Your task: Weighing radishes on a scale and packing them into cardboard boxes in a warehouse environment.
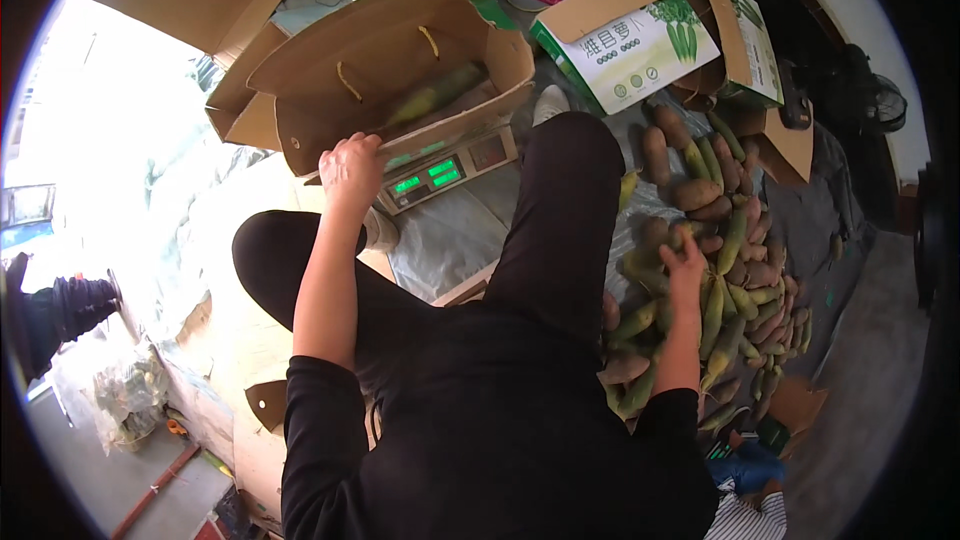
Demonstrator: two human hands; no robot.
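Long green radishes [731, 240] lie heaped with reddish-brown roots [694, 194] on the person's right, running from beside the knee down the right side. The right hand [683, 262] is down at the near side of this heap, fingers loosely spread and bent toward a yellowish-green piece; whether it grips that piece I cannot tell. Ahead and to the left stands an open brown carton [385, 25], with one long green radish [435, 95] lying inside and two yellow cord loops [430, 42] hanging on its far wall. The left hand [352, 170] rests at the carton's near left edge, fingers together and partly curled over the rim, with nothing else seen in its hold. Just in front of the carton is a scale [450, 178] with lit green displays; the carton's underside is hidden. Greyish plastic sheeting [440, 255] spreads between the person's legs [565, 190]. Beyond the heap, a white-and-green box [640, 45] stands right of the carton, and another person's striped sleeve [755, 520] shows at lower right
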